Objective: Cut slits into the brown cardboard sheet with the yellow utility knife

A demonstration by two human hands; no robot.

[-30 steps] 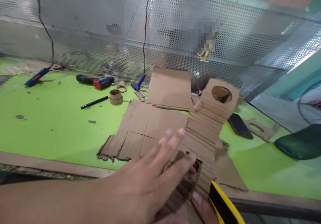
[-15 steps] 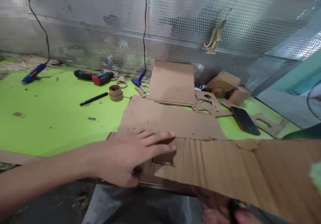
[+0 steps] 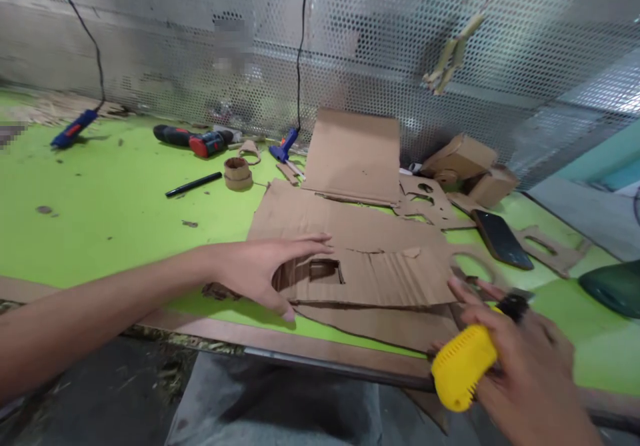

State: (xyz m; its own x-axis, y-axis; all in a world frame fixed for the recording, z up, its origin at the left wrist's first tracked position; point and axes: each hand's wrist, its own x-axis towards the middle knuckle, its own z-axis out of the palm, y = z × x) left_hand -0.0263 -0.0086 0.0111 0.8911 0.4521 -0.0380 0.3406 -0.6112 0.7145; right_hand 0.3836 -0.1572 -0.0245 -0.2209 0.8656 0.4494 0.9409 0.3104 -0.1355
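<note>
On the table (image 3: 125, 209), a marker (image 3: 193, 185) lies left of a ring (image 3: 238, 175); a drill (image 3: 195, 141) lies behind both; a glue gun (image 3: 285, 148) lies between drill and cardboard panel (image 3: 353, 156); a phone (image 3: 503, 239) lies right of the cardboard strip (image 3: 373, 276), before two boxes (image 3: 493, 186).

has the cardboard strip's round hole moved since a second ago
Yes, toward the person: the round hole was beyond the phone and is now nearer than it.

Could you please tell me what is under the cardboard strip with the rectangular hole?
Other cardboard juts out past the near and far edges of the strip; the rest is hidden.
</note>
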